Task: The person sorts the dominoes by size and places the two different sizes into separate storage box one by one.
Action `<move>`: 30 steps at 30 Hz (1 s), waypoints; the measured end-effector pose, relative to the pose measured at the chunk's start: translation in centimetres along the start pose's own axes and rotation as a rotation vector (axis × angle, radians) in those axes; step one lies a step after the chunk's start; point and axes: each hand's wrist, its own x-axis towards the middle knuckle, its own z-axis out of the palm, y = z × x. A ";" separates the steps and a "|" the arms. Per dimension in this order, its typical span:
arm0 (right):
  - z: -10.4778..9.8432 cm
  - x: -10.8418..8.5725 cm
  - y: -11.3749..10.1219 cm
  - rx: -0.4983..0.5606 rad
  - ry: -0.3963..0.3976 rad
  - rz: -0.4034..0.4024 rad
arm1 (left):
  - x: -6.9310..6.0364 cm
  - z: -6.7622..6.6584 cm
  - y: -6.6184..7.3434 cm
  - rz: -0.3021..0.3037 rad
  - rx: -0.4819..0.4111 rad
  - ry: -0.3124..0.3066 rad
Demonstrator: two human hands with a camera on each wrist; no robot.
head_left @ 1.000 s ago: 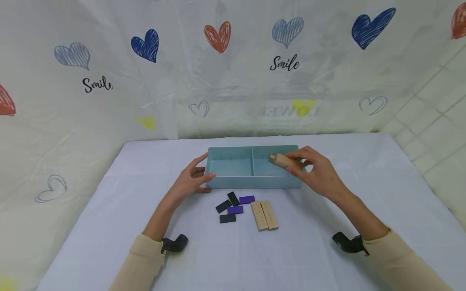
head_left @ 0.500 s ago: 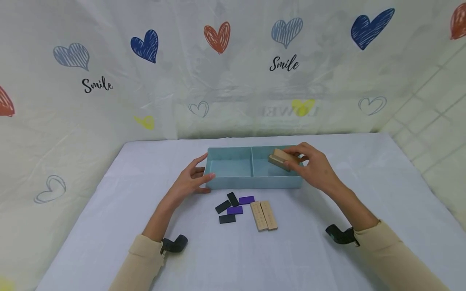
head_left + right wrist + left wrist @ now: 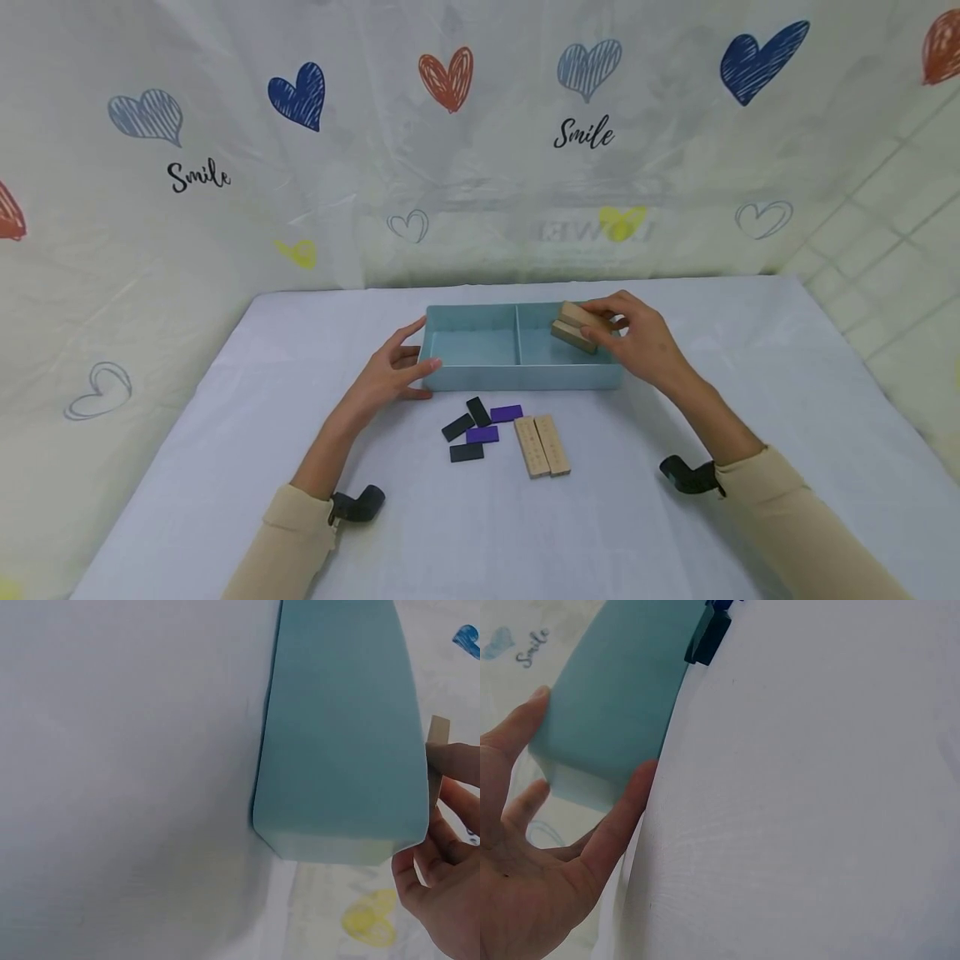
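Observation:
The light blue tray (image 3: 522, 377) has two compartments. My left hand (image 3: 390, 373) grips its left end, thumb at the front corner; the left wrist view shows that hand (image 3: 562, 855) spread round the end of the tray (image 3: 622, 690). Over the right compartment my right hand (image 3: 641, 337) pinches a wooden block (image 3: 576, 315) between thumb and fingers. Just in front of and below it, a second wooden block (image 3: 573, 336) lies slanted in that compartment. In the right wrist view the hand (image 3: 450, 877) is beside the tray (image 3: 341, 727), whose wall hides most of the held block (image 3: 438, 733).
Two wooden blocks (image 3: 531, 447) lie side by side on the white table (image 3: 600, 533), before the tray. Left of them are several black pieces (image 3: 467, 452) and two purple pieces (image 3: 482, 435). A heart-printed sheet (image 3: 480, 167) hangs behind the table.
My right hand has moved slightly left and back with its block, and the block beneath, mostly covered a second ago, now shows along its length. The left hand keeps its hold.

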 end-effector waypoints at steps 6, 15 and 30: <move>0.2 0.3 -0.1 -0.004 -0.002 0.017 | -0.1 0.0 0.0 -0.004 -0.005 -0.001; 0.4 0.7 0.3 -0.033 0.009 0.024 | 0.0 0.0 0.0 -0.007 -0.003 0.002; 1.0 1.3 1.1 -0.067 -0.008 0.047 | 0.1 0.1 -0.1 0.015 -0.005 0.002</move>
